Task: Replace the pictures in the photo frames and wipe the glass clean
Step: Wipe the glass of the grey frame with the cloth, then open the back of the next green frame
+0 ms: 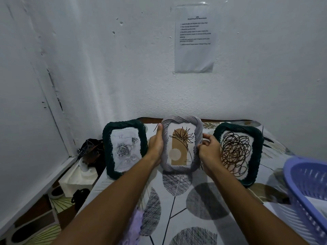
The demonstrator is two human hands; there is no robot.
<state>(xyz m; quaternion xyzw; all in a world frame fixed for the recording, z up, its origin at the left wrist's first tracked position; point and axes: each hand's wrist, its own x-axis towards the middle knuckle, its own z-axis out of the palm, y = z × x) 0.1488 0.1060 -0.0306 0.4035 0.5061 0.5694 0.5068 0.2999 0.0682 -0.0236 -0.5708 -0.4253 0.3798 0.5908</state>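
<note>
A grey ribbed photo frame [182,121] with a tan arch and a line-drawn plant stands upright in the middle of the table. My left hand [156,144] grips its left edge, thumb up along the rim. My right hand [209,147] grips its right edge with curled fingers. A dark green frame [108,138] showing grey roses stands to the left. Another dark green frame [256,138] with a brown and black scribble stands to the right. A purple fuzzy cloth [136,225] lies near my left forearm.
The table [203,200] wears a leaf-patterned cover and sits against a white wall. A purple plastic basket [307,188] stands at the right edge. A printed sheet [194,39] is taped to the wall. A white tissue box [77,181] and a dark bag [92,147] sit left of the table.
</note>
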